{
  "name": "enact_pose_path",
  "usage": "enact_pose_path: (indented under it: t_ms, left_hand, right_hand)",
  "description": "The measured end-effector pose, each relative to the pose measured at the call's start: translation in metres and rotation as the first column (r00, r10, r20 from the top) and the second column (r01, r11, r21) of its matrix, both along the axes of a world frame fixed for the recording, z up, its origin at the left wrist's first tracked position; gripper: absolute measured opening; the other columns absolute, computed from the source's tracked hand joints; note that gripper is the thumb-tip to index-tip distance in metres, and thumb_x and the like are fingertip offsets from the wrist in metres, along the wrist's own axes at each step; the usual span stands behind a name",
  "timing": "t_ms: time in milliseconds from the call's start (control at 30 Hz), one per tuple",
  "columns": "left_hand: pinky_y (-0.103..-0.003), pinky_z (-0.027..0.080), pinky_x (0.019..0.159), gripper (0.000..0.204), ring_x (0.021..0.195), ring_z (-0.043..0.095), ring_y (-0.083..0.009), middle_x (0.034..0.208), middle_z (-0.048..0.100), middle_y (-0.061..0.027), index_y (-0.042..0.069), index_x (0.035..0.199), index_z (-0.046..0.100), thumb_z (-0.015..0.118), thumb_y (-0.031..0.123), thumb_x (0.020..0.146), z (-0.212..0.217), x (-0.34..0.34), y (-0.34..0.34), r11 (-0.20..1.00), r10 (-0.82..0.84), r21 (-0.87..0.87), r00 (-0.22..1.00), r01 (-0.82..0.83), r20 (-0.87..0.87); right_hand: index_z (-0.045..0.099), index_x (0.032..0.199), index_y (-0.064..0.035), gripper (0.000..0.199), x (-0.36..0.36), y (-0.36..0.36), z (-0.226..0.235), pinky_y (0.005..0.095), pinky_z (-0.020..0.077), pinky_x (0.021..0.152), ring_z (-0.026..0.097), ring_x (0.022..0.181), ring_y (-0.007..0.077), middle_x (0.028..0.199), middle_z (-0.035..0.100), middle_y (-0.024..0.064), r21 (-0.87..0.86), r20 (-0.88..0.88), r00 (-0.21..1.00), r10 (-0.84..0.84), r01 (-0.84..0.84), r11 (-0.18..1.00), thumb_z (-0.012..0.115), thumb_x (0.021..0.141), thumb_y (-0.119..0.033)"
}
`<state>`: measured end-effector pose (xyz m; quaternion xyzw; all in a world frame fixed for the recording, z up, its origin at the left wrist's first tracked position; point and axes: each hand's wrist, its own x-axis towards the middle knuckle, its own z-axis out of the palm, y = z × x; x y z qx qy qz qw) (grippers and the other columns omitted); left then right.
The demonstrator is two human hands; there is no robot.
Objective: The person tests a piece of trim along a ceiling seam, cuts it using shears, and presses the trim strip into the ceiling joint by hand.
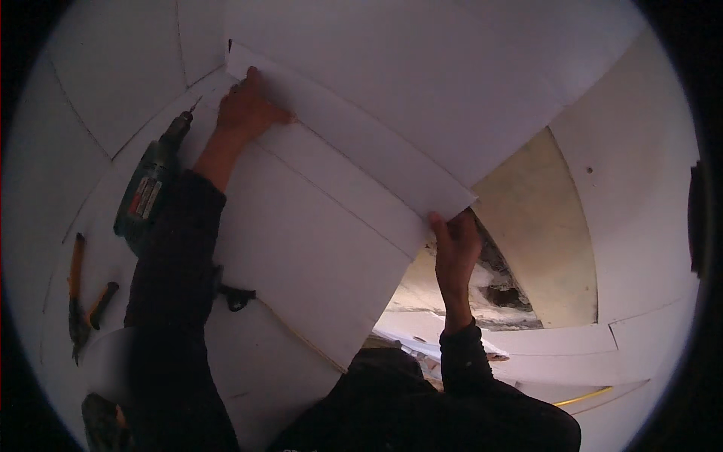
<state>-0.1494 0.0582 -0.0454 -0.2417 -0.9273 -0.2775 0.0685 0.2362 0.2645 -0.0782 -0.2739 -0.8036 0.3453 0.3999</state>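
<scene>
Both hands are on a long white board strip (354,139) that slants across a larger white board (316,248). Near the strip's upper left end, my left hand (245,113) grips it, with the thumb along its near edge. My right hand (458,252) pinches the lower right end, thumb on top and the other fingers partly hidden beneath. A thin line runs across the larger board, roughly parallel to the strip. Beside my left forearm lies a green power drill (151,184) with a thin bit pointing away from me.
Pliers (83,309) with orange and black handles lie at the left. A dark tool-like thing (105,422) is partly visible below them. A cord (301,335) crosses the board. Right of my right hand, a gap shows broken rubble (504,294) and a beige panel (538,218).
</scene>
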Motion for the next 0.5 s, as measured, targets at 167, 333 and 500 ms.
enact_pose_path:
  t_ms: [167, 333, 500]
  left_hand:
    - [-0.049, 0.035, 0.125, 0.139, 0.15, 0.046, -0.0423, 0.162, 0.049, -0.0242, -0.001, 0.168, 0.024, 0.092, 0.061, 0.064, 0.003, 0.012, -0.006, 0.998, -0.053, 0.014, 0.998, 0.054, -0.036]
    - [-0.06, 0.025, 0.127, 0.13, 0.157, 0.038, -0.0379, 0.168, 0.041, -0.0203, 0.006, 0.17, 0.026, 0.086, 0.066, 0.071, 0.008, 0.015, 0.0, 0.994, 0.049, -0.102, 0.999, -0.05, -0.014]
    - [-0.063, 0.019, 0.128, 0.116, 0.16, 0.032, -0.0365, 0.171, 0.039, -0.0151, 0.012, 0.172, 0.021, 0.074, 0.066, 0.083, 0.003, 0.017, 0.003, 0.994, 0.076, -0.077, 0.997, -0.077, -0.02]
  right_hand:
    - [0.071, 0.114, -0.0002, 0.025, 0.003, 0.005, -0.011, 0.0318, 0.0503, 0.08, 0.06, 0.084, 0.014, 0.093, 0.069, 0.0064, 0.003, -0.016, 1.0, -0.004, 0.004, 1.0, 0.078, 0.098, -0.018]
    - [0.067, 0.118, 0.0022, 0.027, -0.005, 0.003, -0.022, 0.0317, 0.0486, 0.084, 0.057, 0.09, 0.0137, 0.101, 0.066, 0.0054, -0.09, -0.184, 0.981, 0.061, -0.079, 0.993, 0.074, 0.1, -0.017]
    - [0.067, 0.123, 0.0026, 0.028, -0.006, -0.001, -0.018, 0.0323, 0.0511, 0.085, 0.06, 0.09, 0.0128, 0.102, 0.069, 0.0063, 0.017, -0.131, 0.991, 0.029, -0.027, 0.999, 0.073, 0.101, -0.014]
